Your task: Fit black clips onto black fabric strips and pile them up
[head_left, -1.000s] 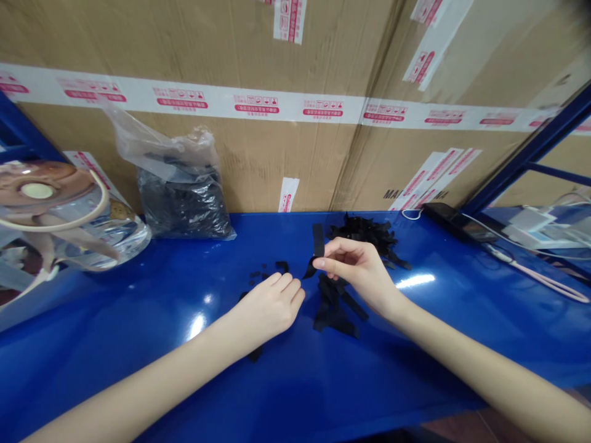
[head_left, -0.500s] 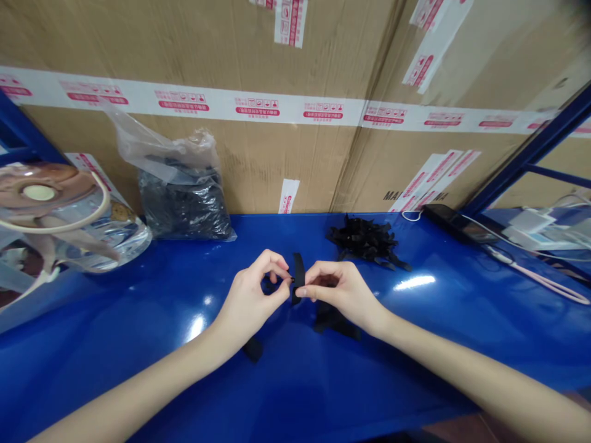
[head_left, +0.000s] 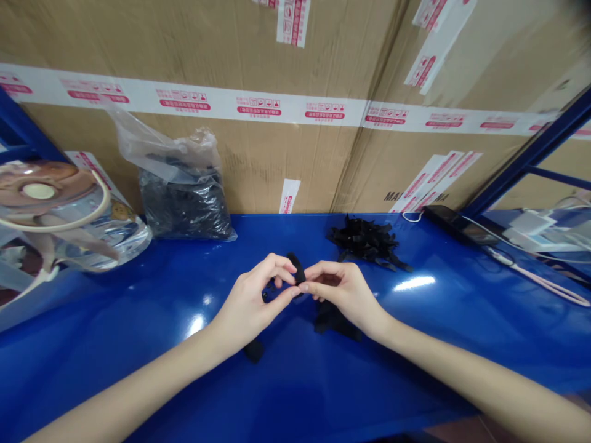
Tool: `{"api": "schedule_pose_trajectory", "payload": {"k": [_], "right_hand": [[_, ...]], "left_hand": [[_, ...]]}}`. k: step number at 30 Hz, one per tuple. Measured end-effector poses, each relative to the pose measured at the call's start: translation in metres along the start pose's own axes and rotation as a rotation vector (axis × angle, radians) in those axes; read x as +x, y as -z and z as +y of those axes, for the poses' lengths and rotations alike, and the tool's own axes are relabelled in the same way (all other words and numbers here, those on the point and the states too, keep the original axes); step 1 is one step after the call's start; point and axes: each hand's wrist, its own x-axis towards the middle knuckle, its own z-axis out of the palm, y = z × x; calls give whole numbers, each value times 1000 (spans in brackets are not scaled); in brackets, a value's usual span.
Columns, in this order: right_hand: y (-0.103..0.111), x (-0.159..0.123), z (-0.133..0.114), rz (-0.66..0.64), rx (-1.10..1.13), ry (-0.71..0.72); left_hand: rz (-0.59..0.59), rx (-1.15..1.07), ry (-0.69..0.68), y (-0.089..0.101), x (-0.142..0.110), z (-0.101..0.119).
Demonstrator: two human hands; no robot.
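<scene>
Blue workbench (head_left: pixel 415 375), taped cartons (head_left: pixel 258 166) behind; left hand (head_left: pixel 249 301), right hand (head_left: pixel 346 295) pinch black strip (head_left: pixel 296 268).

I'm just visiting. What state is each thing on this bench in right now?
Left hand: pinching the black strap, lifted off the bench.
Right hand: pinching the same strap, fingertips meeting the left hand's.
Black strap: held between both hands, partly hidden.
Heap of black strips: loose on the bench.
Clear plastic bag: filled with black pieces, leaning on a carton.
Cardboard cartons: taped.

On blue bench (head_left: pixel 415 369) before you: black fabric-strip pile (head_left: pixel 367 241) at 1 o'clock; clear plastic bag (head_left: pixel 184 206) of strips at 11, against cardboard cartons (head_left: pixel 258 160) behind.
</scene>
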Motion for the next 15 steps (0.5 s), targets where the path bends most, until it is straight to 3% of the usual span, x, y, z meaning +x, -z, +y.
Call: {"api": "schedule_pose_trajectory", "payload": {"k": [8, 13, 15], "right_hand": [[4, -3, -4, -23, -342, 300], [3, -5, -8, -9, -465, 383], [9, 0, -11, 51, -475, 392]], "left_hand": [[-27, -135, 123, -1, 0, -4], [-55, -231, 214, -3, 1, 1], [-90, -264, 246, 2, 5, 4]]}}
